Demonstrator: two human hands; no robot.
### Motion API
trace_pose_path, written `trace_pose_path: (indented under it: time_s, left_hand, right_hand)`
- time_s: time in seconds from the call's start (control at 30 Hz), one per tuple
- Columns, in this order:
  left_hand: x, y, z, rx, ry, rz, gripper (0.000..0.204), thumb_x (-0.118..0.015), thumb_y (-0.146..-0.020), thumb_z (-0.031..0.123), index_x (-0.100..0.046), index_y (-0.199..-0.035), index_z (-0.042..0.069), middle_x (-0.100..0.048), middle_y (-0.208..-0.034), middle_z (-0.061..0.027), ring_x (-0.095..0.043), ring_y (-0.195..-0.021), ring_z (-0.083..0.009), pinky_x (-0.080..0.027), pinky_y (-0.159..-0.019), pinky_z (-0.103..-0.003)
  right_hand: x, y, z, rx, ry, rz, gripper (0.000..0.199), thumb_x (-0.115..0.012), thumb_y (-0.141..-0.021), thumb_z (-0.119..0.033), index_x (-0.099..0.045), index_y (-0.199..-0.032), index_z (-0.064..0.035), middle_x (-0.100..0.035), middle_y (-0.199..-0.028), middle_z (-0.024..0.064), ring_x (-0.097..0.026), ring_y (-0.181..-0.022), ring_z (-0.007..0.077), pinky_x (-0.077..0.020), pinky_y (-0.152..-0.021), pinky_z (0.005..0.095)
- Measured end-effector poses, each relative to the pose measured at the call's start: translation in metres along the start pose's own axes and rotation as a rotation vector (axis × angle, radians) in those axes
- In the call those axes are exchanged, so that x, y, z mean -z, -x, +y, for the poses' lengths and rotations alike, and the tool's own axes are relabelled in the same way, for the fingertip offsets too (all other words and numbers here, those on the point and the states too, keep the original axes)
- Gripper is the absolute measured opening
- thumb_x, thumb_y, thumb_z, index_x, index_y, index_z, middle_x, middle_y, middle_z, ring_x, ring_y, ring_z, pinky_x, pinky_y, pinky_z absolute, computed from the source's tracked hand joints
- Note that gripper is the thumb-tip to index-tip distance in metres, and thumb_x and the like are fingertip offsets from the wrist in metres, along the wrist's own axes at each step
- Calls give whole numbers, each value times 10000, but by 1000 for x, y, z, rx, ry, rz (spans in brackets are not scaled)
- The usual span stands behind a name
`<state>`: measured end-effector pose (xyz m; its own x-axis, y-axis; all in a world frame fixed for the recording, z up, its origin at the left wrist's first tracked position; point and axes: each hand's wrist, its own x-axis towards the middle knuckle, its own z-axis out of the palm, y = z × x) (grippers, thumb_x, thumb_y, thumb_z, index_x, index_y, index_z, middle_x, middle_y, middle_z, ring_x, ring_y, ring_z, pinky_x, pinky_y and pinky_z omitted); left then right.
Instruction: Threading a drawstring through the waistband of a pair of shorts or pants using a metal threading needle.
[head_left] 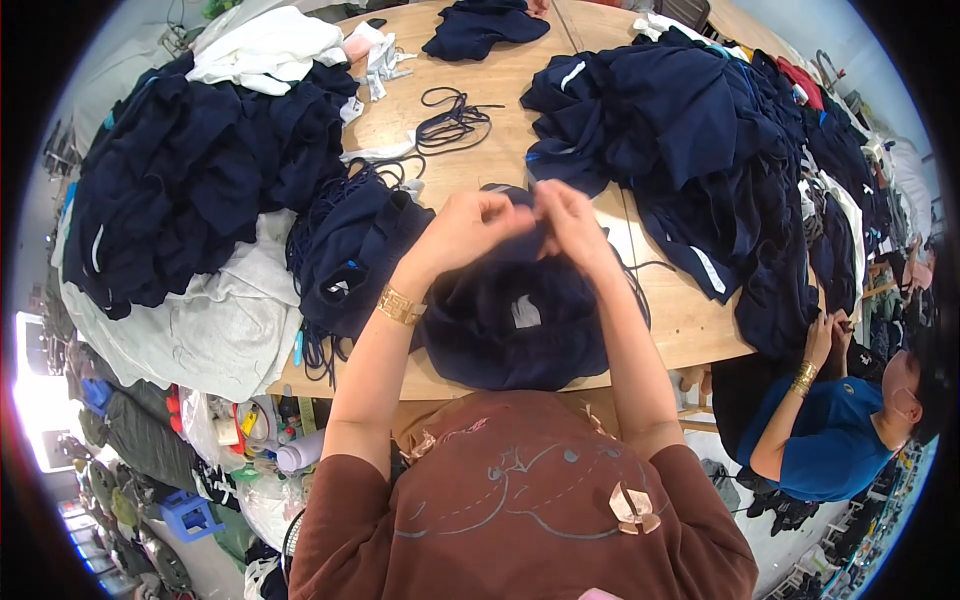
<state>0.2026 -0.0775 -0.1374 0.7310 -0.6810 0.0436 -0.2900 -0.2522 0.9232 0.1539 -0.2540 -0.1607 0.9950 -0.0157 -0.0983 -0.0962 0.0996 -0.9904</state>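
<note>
A navy garment with a pale label lies bunched at the table's front edge, close to my body. My left hand is raised over its far part, thumb and fingers pinched together and slightly blurred. Close beside it, my right hand is closed in a similar pinch, fingertips near the left ones. Whatever sits between the fingers is too small or smeared to make out. Dark cords trail out to the right of the garment.
Left of the garment lies another navy piece with many dark cords. Large navy garment piles stand left and right, a grey cloth under the left one. A cord coil lies farther back. A co-worker handles fabric at right.
</note>
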Motion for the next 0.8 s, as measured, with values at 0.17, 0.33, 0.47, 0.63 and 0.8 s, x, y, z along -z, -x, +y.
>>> trace_pose_path:
  time_s: [0.17,0.33,0.47,0.63,0.8]
  left_hand:
    - [-2,18,-28,-143,-449,-65,427,-776,-699,273,-497,-679,-49,-432,-591,-102,-421,-551,-133,-374,-534,-304]
    - [15,35,-45,77,-223,-99,200,-679,-772,77,-587,-920,-21,-570,-699,-59,-492,-644,-93,-424,-612,-257]
    - [33,31,-48,139,-60,-204,170,-633,-807,44,-603,-960,-23,-573,-748,16,-500,-714,-59,-427,-676,-218]
    - [67,30,-26,131,112,-278,263,-597,-851,54,-544,-1093,-33,-557,-932,32,-477,-846,-34,-412,-764,-183]
    - [75,22,-1,140,7,-318,270,-569,-903,138,-564,-1090,-56,-576,-921,37,-479,-841,-23,-416,-765,-174]
  right_hand:
    - [49,-4,-15,342,171,474,366,-463,-967,-264,-494,-676,-43,-464,-563,-15,-436,-533,42,-350,-508,206]
    - [91,10,-10,336,267,678,362,-477,-960,-308,-481,-686,-72,-425,-572,-36,-375,-544,37,-307,-520,199]
    - [103,13,-2,333,258,758,383,-478,-961,-283,-459,-662,-44,-423,-548,-18,-393,-498,47,-322,-470,215]
    - [109,22,-12,431,396,820,393,-482,-958,-287,-452,-668,-23,-420,-521,5,-408,-475,64,-325,-452,231]
    - [108,27,-23,423,492,881,393,-480,-957,-301,-462,-676,-27,-439,-520,18,-429,-476,76,-340,-461,241]
